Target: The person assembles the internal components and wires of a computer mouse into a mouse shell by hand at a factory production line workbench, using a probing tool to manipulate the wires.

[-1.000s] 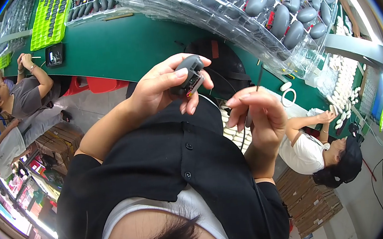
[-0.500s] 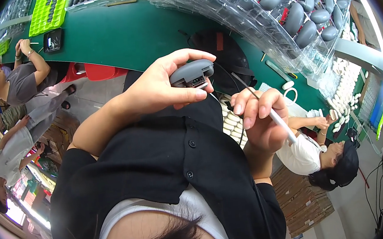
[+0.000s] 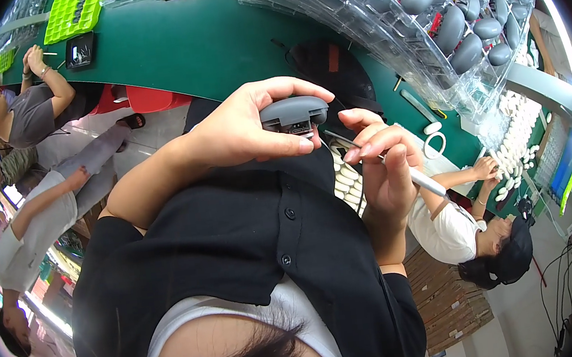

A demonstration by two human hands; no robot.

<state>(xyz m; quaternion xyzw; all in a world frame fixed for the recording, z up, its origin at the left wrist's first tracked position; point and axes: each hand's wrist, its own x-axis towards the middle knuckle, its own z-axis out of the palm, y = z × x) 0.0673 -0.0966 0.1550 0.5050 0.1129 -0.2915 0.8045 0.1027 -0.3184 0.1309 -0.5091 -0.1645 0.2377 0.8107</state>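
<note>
Across the green tabletop (image 3: 168,51), clear plastic trays (image 3: 345,8) hold grey ovals (image 3: 450,30). Our L hand (image 3: 238,124) grips a rounded grey plastic shell (image 3: 296,110) — innards (image 3: 299,129) exposed, prob. unfinished; our R hand (image 3: 389,164) pinches a slim metal-shafted, pale-handled tool (image 3: 427,181), tip nearby.

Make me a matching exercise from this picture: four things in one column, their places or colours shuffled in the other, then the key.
Things
1. Grey shell nearest the picture's middle
2. Thin tool with a pale handle
3. Grid tray
4. Cardboard stack

Places and colours
A. Lime green, at the upper left
B. In the right hand
C. Brown, at the lower right
D. In the left hand

Right pairs: 1-D, 2-B, 3-A, 4-C
</note>
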